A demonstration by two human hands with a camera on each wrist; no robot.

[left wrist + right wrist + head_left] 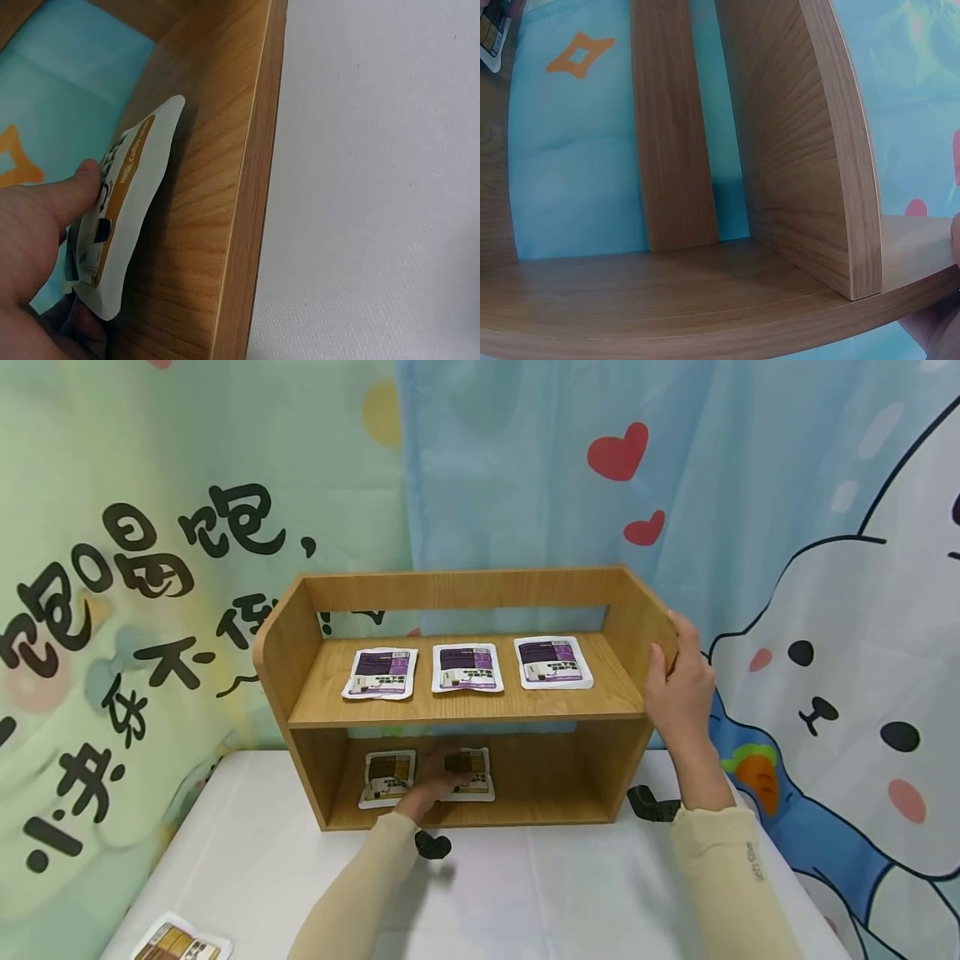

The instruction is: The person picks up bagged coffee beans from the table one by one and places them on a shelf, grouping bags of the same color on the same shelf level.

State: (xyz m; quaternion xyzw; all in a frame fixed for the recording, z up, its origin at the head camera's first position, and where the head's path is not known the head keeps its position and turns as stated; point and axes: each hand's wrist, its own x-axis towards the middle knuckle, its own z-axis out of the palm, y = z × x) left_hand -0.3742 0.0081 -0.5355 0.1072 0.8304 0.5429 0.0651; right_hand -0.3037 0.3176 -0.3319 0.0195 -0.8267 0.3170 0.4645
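Left hand (pixel 433 783) reaches into the lower shelf of the wooden rack (pixel 465 706), thumb and fingers pinching a brown-labelled packet (pixel 124 206). The packet lies nearly flat beside another, long axis running near to far. Right hand (pixel 678 681) clasps the rack's right side panel.

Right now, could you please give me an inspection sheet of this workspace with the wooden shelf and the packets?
Surface: white table.
Job's things: wooden shelf; two brown packets on lower tier, second brown packet under the left hand.
Clutter: three purple packets on upper tier; spare packet at table corner.
Grippers: left hand holds the packet; right hand grips the shelf's right side panel.
Cables: nothing seen.
Surroundings: cartoon backdrop.
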